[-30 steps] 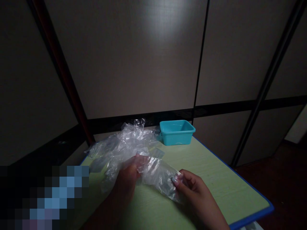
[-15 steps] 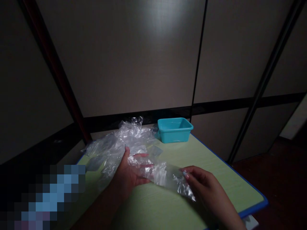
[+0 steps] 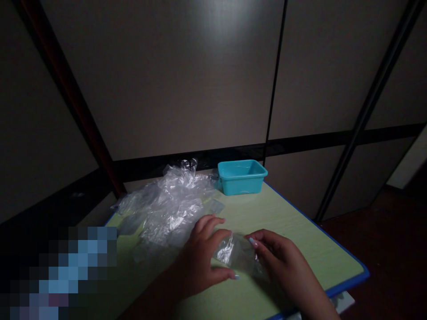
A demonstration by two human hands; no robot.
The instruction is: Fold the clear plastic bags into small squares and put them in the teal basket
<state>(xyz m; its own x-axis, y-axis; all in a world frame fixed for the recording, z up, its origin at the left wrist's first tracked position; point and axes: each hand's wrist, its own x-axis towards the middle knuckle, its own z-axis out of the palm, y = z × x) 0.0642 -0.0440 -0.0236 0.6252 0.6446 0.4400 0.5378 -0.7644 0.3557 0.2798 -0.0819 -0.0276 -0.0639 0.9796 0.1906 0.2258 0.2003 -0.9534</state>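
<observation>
A clear plastic bag (image 3: 238,253) lies low over the table between my hands. My right hand (image 3: 283,253) pinches its right end between thumb and fingers. My left hand (image 3: 203,258) is open at the other end, thumb apart from the curved fingers, which partly cover the bag; whether it touches the plastic I cannot tell. Beyond my left hand spreads a crumpled heap of clear plastic bags (image 3: 167,200).
A turquoise plastic basin (image 3: 242,184) stands at the back of the light green table (image 3: 276,213), which has a blue edge (image 3: 347,282). Behind rises a panelled wall or cabinet front (image 3: 193,89). Below the table's right corner, something white (image 3: 343,302) shows.
My left hand has turned from palm up under the bag to palm down and moved right, closer to my right hand. The right hand keeps its pinch.
</observation>
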